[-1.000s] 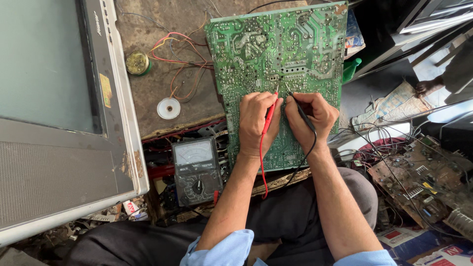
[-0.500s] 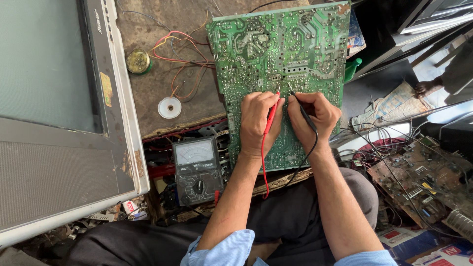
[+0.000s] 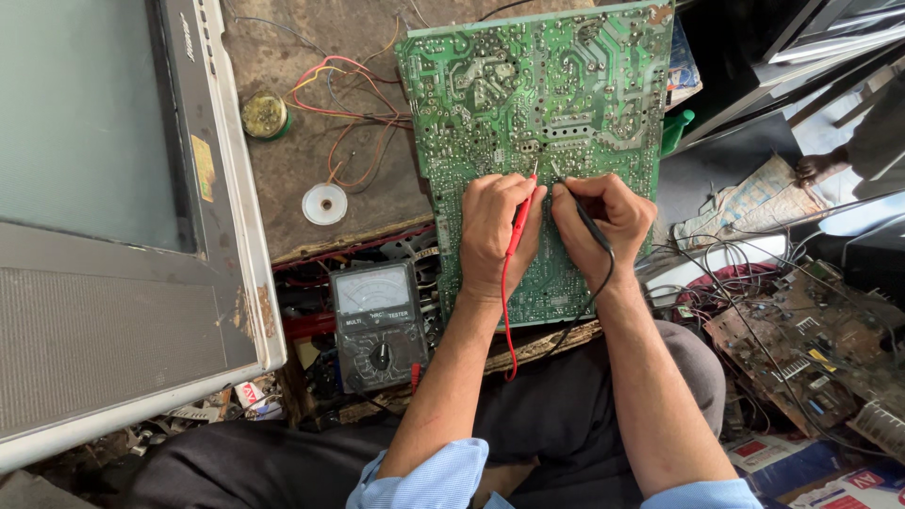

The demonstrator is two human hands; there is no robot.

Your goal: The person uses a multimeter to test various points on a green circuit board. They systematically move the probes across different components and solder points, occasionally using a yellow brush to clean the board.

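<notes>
Barely anything has moved since a second ago, both hands just sit a touch higher on the board. Left hand (image 3: 497, 226) is pinched shut on the red probe (image 3: 518, 219), right hand (image 3: 603, 219) clamped on the black probe (image 3: 584, 215), tips close together, both touching the green board (image 3: 537, 85). That board lies solder side up, packed with silvery joints, across a scuffed brown bench (image 3: 283, 179) and the lap. One meter (image 3: 377, 320) sits just left of the left wrist, needle dial on top. Further left, one grey TV (image 3: 104, 236). On the bench: one white disc (image 3: 325, 204), one round tin (image 3: 264, 115), loose wires (image 3: 344, 113). Scrap boards (image 3: 801, 349) are piled at right in a cluttered shop.
</notes>
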